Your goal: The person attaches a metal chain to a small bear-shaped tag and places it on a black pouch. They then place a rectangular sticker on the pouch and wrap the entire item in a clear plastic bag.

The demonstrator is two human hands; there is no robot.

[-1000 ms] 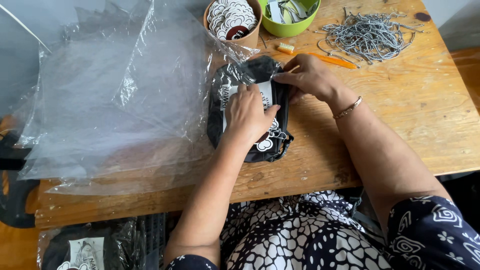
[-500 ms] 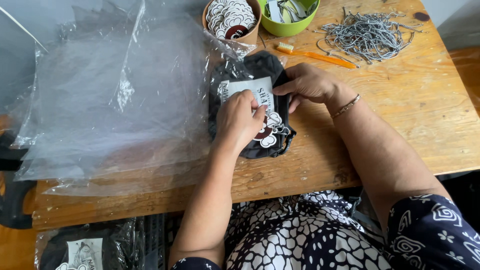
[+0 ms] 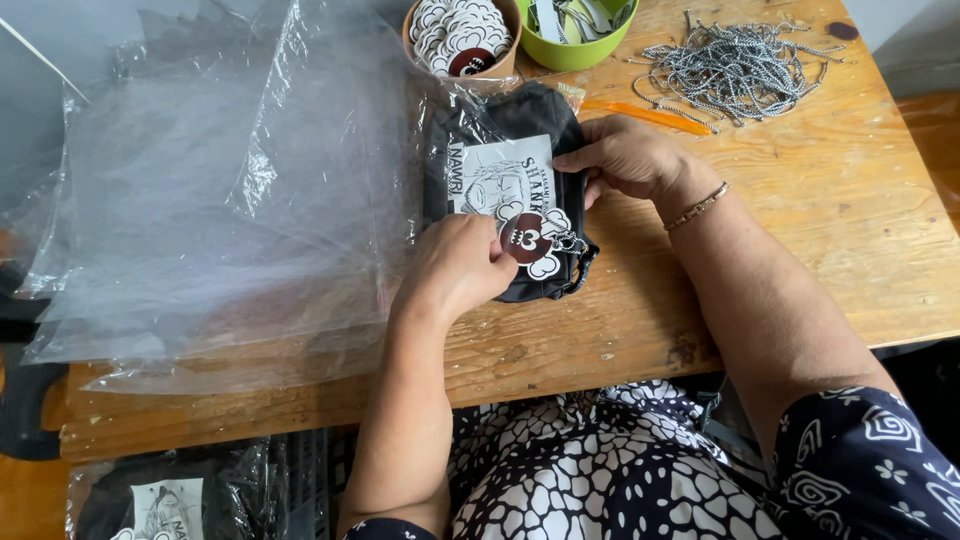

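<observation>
A black fabric pouch (image 3: 540, 120) lies on the wooden table (image 3: 800, 220), partly inside a clear plastic bag (image 3: 462, 110). A white printed card (image 3: 500, 180) and a round dark-red and white cloud-shaped tag (image 3: 530, 240) with a small chain rest on top of it. My left hand (image 3: 455, 270) presses the near left part of the pouch, thumb by the tag. My right hand (image 3: 625, 155) grips the pouch's right edge next to the card. A thin bracelet circles my right wrist.
A stack of clear plastic bags (image 3: 200, 200) covers the table's left half. At the back stand a brown cup of round tags (image 3: 460, 35), a green bowl (image 3: 575, 30), an orange tool (image 3: 645, 115) and a pile of silver ball chains (image 3: 735, 65). Packed pouches (image 3: 160, 500) lie below the table's near edge.
The card and tag have come into full view on top of the pouch. My left hand slid down toward the near edge; my right hand shifted to the pouch's right side.
</observation>
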